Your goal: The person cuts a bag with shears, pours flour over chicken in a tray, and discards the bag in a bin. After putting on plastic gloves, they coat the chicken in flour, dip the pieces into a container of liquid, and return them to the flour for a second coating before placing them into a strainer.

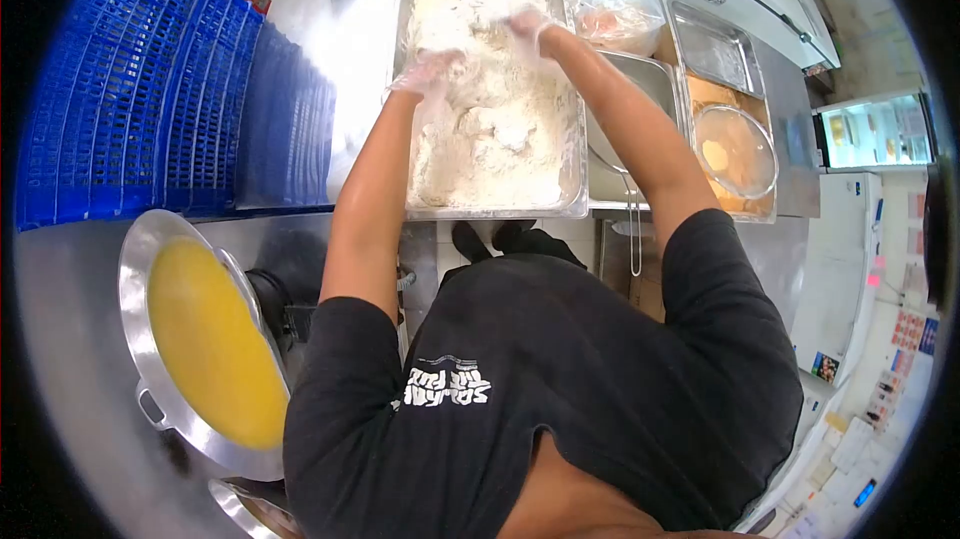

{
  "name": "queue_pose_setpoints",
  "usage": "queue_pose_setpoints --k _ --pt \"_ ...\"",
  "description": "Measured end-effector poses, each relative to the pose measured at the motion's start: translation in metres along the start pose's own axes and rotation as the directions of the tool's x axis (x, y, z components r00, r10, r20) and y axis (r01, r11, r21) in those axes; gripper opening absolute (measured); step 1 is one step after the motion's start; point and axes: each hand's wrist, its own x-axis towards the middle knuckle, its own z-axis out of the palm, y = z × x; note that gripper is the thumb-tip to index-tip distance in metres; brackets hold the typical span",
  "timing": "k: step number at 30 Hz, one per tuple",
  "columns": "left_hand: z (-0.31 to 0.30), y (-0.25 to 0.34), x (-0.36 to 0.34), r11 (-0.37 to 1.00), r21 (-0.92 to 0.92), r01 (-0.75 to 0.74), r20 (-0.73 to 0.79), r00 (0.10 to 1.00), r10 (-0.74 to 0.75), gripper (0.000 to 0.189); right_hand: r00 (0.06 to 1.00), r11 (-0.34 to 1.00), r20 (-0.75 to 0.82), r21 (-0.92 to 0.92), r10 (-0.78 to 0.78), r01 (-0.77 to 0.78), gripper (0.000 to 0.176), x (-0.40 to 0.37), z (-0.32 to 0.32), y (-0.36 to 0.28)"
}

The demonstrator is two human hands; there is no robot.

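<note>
A deep steel tray (586,164) full of white flour (480,89) lies in front of me. Several flour-coated lumps (500,129) sit in it, their kind hidden by the coating. My left hand (432,71), in a clear plastic glove, reaches over the tray's left side, its fingers stretched out against the flour. On the far right side of the tray, my right hand (528,29), gloved too, has its fingertips down at a floury mound; the flour and blur hide how they are bent.
Blue plastic crates (120,99) stand at the left. Below them is a wide metal pan (135,289) of yellow liquid (210,339). At the right are a clear bag (610,14) with pinkish contents, a round strainer (735,151) and an upper steel tray (715,44).
</note>
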Motion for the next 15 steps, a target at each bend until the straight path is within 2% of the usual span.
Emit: queue_pose_setpoints --k 1,2,3,4,5,6,7,8,9,10,12,13,15 --pt "0.002 0.006 -0.003 0.988 0.092 0.122 0.04 0.991 -0.126 0.072 0.98 0.92 0.09 -0.338 -0.178 0.198 0.042 0.007 0.007 0.021" --pt "0.005 0.013 -0.005 0.954 0.191 0.23 0.079 0.965 -0.248 0.079 0.907 0.697 0.303 -0.582 -0.291 0.418 0.045 0.009 0.014 0.047" --pt "0.008 0.023 -0.024 0.907 0.402 0.123 0.134 0.972 -0.192 0.083 0.852 0.547 0.517 -0.692 -0.08 0.471 0.05 -0.017 0.019 0.047" --pt "0.011 0.035 -0.045 0.809 0.588 0.002 0.202 0.968 -0.15 0.087 0.827 0.561 0.558 -0.662 -0.075 0.497 0.055 -0.024 0.039 0.078" --pt "0.011 0.051 -0.066 0.88 0.468 0.073 0.211 0.958 -0.192 0.093 0.667 0.384 0.726 -0.575 -0.167 0.722 0.063 -0.008 0.061 0.122" --pt "0.009 0.065 -0.079 0.93 0.342 0.137 0.223 0.949 -0.221 0.099 0.656 0.366 0.736 -0.571 -0.17 0.735 0.075 -0.036 0.07 0.117" --pt "0.027 0.041 -0.074 0.964 0.263 0.035 0.229 0.969 -0.097 0.101 0.645 0.348 0.745 -0.566 -0.172 0.747 0.088 -0.066 0.079 0.111" --pt "0.045 0.006 -0.062 0.98 0.184 -0.077 0.222 0.974 0.035 0.104 0.729 0.441 0.665 -0.612 -0.162 0.657 0.098 -0.081 0.08 0.109" --pt "0.049 -0.007 -0.057 0.983 0.181 -0.043 0.313 0.95 -0.017 0.106 0.803 0.532 0.576 -0.638 -0.15 0.557 0.108 -0.095 0.081 0.108" --pt "0.05 -0.012 -0.059 0.983 0.182 -0.004 0.405 0.912 -0.071 0.108 0.832 0.562 0.513 -0.632 -0.214 0.534 0.117 -0.086 0.087 0.128" --pt "0.039 -0.004 -0.074 0.958 0.281 0.052 0.562 0.8 -0.208 0.11 0.827 0.581 0.543 -0.63 -0.145 0.515 0.12 -0.078 0.081 0.145" --pt "0.03 0.027 -0.089 0.932 0.351 0.092 0.537 0.795 -0.281 0.108 0.819 0.593 0.563 -0.625 -0.107 0.507 0.122 -0.081 0.079 0.151" --pt "0.015 0.103 -0.12 0.858 0.48 0.182 0.47 0.773 -0.426 0.104 0.913 0.563 0.406 -0.763 0.035 0.318 0.122 -0.117 0.086 0.127"
